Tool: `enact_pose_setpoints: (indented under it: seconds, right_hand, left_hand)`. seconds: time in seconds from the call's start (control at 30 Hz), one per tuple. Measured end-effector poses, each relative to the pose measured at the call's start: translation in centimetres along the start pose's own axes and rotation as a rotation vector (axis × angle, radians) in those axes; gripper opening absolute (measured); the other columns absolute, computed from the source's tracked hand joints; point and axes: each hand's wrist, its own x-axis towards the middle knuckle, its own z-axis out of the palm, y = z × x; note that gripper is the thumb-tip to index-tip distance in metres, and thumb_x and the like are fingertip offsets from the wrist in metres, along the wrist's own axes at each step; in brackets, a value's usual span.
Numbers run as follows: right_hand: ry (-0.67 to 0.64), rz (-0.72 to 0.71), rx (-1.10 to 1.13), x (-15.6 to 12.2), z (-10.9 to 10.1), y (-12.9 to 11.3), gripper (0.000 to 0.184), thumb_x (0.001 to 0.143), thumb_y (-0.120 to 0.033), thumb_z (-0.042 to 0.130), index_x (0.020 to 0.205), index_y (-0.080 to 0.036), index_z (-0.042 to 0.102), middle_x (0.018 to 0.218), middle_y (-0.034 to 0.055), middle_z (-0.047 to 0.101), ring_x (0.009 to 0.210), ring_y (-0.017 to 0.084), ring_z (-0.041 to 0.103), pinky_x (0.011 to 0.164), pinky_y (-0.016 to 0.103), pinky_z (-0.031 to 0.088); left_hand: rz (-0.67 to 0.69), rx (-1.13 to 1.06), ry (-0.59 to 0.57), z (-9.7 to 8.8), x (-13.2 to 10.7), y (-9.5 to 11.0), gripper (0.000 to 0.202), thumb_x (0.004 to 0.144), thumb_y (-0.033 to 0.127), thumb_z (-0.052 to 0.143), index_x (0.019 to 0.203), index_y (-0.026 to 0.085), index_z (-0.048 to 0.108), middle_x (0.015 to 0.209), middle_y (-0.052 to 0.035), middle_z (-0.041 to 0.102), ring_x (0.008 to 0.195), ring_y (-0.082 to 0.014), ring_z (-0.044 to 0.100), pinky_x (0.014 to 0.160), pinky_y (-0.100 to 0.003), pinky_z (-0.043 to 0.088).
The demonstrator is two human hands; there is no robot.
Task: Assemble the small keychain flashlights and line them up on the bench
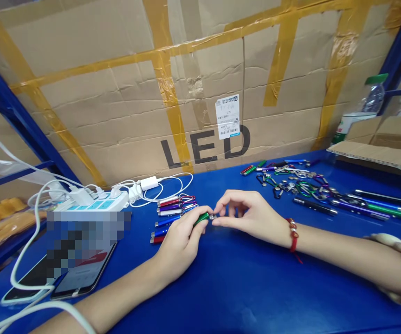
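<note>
My left hand (183, 236) is closed around a small green metal flashlight (202, 218), whose end points right. At that end sits a small silver metal clasp (212, 216), with the thumb and forefinger of my right hand (249, 213) pinched at it. Its exact shape is too small to make out. Just left of my left hand, several small flashlights (170, 213) in red, purple, silver and blue lie in a row, some with carabiners attached; my hand hides part of the row.
Carabiners and metal clasps (301, 185) lie heaped at the back right, near longer pen-like tubes (315, 206). At left are a power strip (106, 204), white cables and two phones (85, 273). A large cardboard box (127, 116) stands behind; an open carton (378, 148) and bottle (364, 109) are right.
</note>
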Motion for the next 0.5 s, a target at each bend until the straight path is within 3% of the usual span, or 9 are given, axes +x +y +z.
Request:
enact_pose_setpoints:
  seconds: [0.3,0.5]
  right_hand:
    - [-0.008,-0.039,-0.102,-0.24,0.05,0.12,0.015,0.069,-0.031,0.071,0.069,-0.017,0.066,0.077,0.0001,0.065,0.058,0.007,0.057,0.05,0.018,0.04]
    - [-0.006,0.022,-0.071,-0.26,0.21,0.1,0.017,0.071,-0.034,0.069,0.074,-0.017,0.066,0.065,-0.0012,0.065,0.054,0.008,0.057,0.047,0.019,0.039]
  left_hand:
    - [0.004,-0.058,-0.043,0.0,0.23,0.07,0.024,0.091,0.017,0.037,0.11,0.017,0.052,0.081,-0.0005,0.057,0.068,-0.011,0.051,0.069,-0.021,0.041]
    - [0.034,-0.066,-0.048,-0.08,0.14,-0.07,0.023,0.092,0.017,0.036,0.11,0.019,0.051,0.08,0.0006,0.056,0.069,-0.011,0.05,0.069,-0.02,0.04]
